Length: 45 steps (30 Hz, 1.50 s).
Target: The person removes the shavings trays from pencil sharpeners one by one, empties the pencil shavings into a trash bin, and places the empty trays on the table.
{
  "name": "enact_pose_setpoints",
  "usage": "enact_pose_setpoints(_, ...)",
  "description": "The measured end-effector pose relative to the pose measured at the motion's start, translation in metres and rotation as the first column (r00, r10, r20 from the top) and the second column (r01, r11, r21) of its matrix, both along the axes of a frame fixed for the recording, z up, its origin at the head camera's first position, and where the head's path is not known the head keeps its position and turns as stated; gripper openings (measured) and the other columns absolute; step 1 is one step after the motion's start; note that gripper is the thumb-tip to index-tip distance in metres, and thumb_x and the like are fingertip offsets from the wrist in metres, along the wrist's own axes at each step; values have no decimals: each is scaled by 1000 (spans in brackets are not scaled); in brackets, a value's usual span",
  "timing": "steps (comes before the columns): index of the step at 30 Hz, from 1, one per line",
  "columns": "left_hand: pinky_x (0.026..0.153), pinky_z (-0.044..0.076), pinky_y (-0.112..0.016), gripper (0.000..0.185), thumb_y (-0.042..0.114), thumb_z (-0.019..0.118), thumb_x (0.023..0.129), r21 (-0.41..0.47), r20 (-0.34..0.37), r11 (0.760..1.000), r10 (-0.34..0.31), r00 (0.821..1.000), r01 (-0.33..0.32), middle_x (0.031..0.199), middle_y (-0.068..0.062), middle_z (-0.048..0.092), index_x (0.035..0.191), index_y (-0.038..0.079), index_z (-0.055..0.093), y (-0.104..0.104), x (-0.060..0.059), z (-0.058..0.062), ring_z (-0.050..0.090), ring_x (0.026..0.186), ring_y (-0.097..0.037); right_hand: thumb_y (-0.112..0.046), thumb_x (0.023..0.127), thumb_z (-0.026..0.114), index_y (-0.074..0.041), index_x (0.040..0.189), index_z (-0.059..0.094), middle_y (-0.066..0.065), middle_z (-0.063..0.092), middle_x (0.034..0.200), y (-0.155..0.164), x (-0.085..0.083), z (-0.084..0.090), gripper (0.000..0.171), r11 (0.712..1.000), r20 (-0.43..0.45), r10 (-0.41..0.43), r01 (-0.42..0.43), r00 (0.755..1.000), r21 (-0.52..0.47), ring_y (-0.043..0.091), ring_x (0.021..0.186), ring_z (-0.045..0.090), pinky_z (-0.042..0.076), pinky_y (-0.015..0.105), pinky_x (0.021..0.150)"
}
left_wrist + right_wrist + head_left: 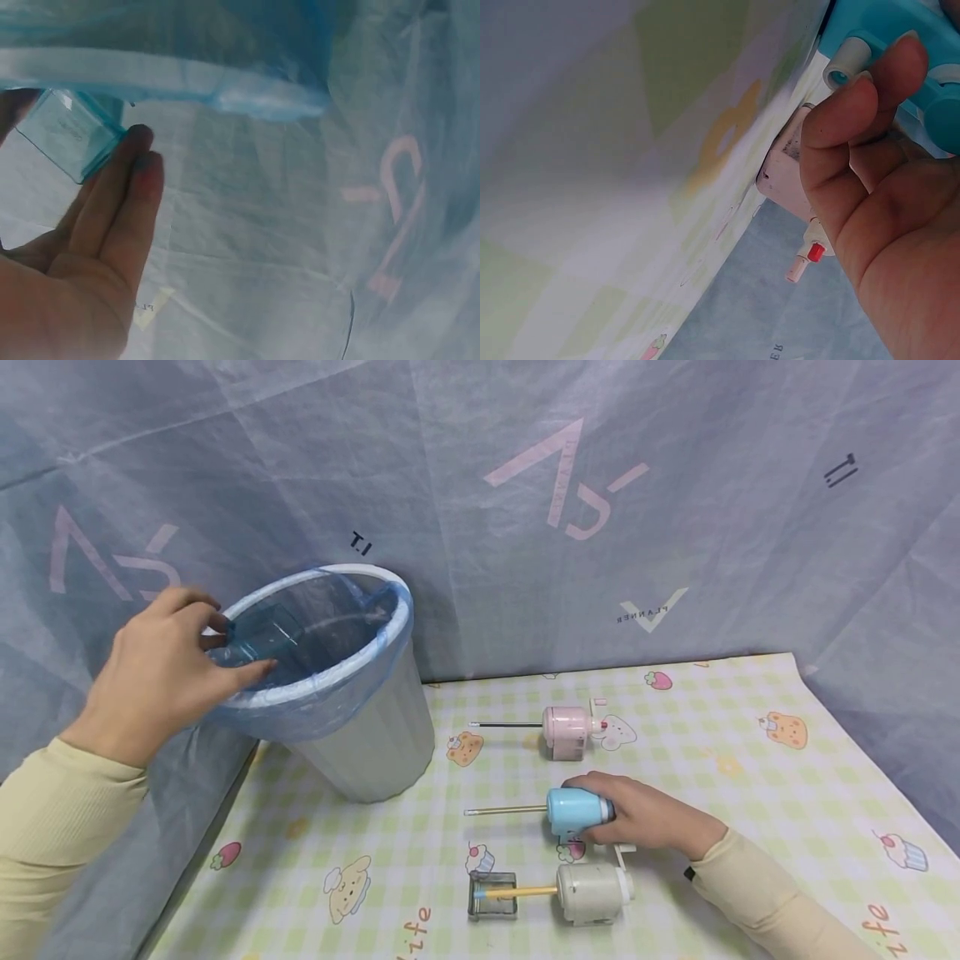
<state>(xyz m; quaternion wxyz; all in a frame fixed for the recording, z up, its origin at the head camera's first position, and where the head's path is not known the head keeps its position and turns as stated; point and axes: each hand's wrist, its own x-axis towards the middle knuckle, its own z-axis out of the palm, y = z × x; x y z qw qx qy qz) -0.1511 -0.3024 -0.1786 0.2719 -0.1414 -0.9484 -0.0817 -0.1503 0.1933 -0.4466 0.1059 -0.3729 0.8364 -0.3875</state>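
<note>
My left hand point(168, 668) pinches a small clear blue drawer point(258, 635) between thumb and fingers, holding it tilted over the mouth of a pale bin point(367, 743) lined with a blue bag. The left wrist view shows the drawer point(71, 135) against my fingertips point(139, 150), just under the bin's rim point(150, 79). My right hand point(645, 814) grips a blue pencil sharpener point(576, 810) lying on the table, with a pencil point(504, 811) sticking out to its left. In the right wrist view my fingers point(870, 127) curl over the blue sharpener point(930, 82).
A pink sharpener point(570, 731) with a black pencil lies behind the blue one. A white sharpener point(596, 893) with a yellow pencil lies in front, beside a clear grey drawer point(492, 897). A patterned green-checked cloth point(750, 793) covers the table; grey sheeting hangs behind.
</note>
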Motion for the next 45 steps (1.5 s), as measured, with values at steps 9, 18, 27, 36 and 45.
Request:
enact_pose_setpoints(9, 62, 45, -38, 59, 44, 91, 83, 72, 149, 990, 111, 983, -123, 105, -28, 66, 96, -9, 68, -2, -4, 2, 61, 86, -40, -23, 94, 82, -15, 140, 64, -2, 68, 126, 0, 0, -1, 50, 1000, -7, 2, -2, 1000, -5, 10, 103, 62, 55, 33, 88)
enact_pose_setpoints(18, 61, 46, -36, 70, 57, 78, 94, 97, 221, 985, 118, 968, -142, 112, -31, 66, 109, -11, 68, -4, -7, 1, 65, 91, -44, -21, 94, 81, -14, 140, 64, -1, 68, 126, 0, 1, -1, 49, 1000, -3, 2, -2, 1000, -10, 10, 104, 63, 55, 34, 89)
enact_pose_setpoints(27, 72, 45, -45, 63, 53, 78, 95, 133, 169, 982, 110, 979, -134, 115, -28, 67, 110, -7, 69, -2, -2, 0, 65, 94, -41, -22, 95, 81, -17, 140, 64, -3, 68, 126, 1, 1, -3, 49, 1000, 3, 8, -8, 1000, -18, 10, 102, 62, 55, 33, 88)
enact_pose_setpoints(36, 75, 37, -19, 63, 49, 83, 92, 232, 131, 965, 96, 987, -124, 132, -22, 65, 122, -4, 70, 2, 11, 0, 45, 75, 35, -24, 96, 80, -18, 140, 63, -3, 67, 127, 1, 2, -2, 48, 1000, 26, 9, -8, 1000, -18, 11, 102, 61, 54, 32, 87)
enact_pose_setpoints(45, 69, 35, 4, 53, 32, 91, 87, 292, -3, 956, 26, 1000, -24, 126, -17, 67, 118, -6, 72, 12, 22, -2, 49, 79, 35, -22, 94, 81, -17, 140, 63, -4, 67, 124, 0, 0, -3, 49, 1000, -1, 1, -1, 1000, -12, 10, 102, 62, 55, 33, 88)
